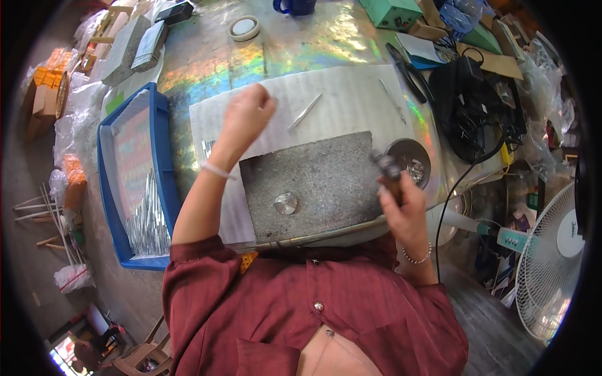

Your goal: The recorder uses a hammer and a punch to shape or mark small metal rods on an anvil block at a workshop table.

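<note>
left hand [248, 116]: hovering clenched over foam sheet [338, 103], grasping nothing visible
right hand [404, 203]: gripping small tool [385, 166] beside dish [407, 160]
disc [286, 203]: lying on slab [313, 182], near centre
step: likely picking parts; next calls for reaching disc
surface: iridescent table [251, 56], blue tray [135, 182] left
room: cluttered workshop, fan [552, 263] right

A shimmering rainbow-foil table [207, 69] fills the room, a white fan [552, 263] standing right, grey floor [37, 263] left.

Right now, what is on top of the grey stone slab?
One small round metal disc lies on the grey stone slab. Its right edge is partly covered by the right hand.
</note>
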A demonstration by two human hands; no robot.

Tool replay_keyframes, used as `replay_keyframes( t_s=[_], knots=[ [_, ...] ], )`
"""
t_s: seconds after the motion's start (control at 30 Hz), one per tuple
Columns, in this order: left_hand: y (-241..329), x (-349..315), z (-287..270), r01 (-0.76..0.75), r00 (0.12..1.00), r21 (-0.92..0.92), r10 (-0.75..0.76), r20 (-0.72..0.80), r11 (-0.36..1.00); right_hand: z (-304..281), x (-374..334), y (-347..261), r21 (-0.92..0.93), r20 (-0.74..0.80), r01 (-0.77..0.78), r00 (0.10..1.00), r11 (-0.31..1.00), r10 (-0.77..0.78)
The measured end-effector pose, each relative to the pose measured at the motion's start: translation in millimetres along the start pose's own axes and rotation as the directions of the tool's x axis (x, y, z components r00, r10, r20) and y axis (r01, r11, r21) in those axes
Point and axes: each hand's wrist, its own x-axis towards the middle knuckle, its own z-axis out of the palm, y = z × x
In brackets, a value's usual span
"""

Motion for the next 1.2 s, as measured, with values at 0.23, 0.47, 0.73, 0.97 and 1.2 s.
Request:
replay_keyframes(
  t_s=[0.23,0.47,0.73,0.97,1.2],
  knots=[
    [65.1,-97.6,-63.2,-0.144,0.864,-0.663,-0.233,-0.447,0.735,-44.0,15.4,59.8,-0.091,-0.246,-0.105,0.966,0.99,0.08],
    [50.4,-180.3,-38.3,-0.039,0.905,-0.609,-0.231,-0.358,0.792,-44.4,30.0,58.7,-0.602,-0.049,-0.125,0.992,0.789,0.119],
    [36.5,-196.5,-52.6,-0.005,0.973,0.095,0.026,-0.227,0.995,-55.9,33.6,54.8,-0.527,-0.139,-0.104,0.99,0.843,0.036],
    [46.0,-189.4,-55.1,-0.067,0.978,0.25,0.114,-0.175,0.966,-61.2,36.0,56.0,-0.471,-0.178,-0.158,0.981,0.868,0.082],
    [63.5,-195.7,-47.3,-0.013,0.929,-0.353,-0.119,-0.35,0.936,-40.6,40.6,63.6,-0.684,-0.062,-0.013,0.997,0.729,-0.04]
  ],
)
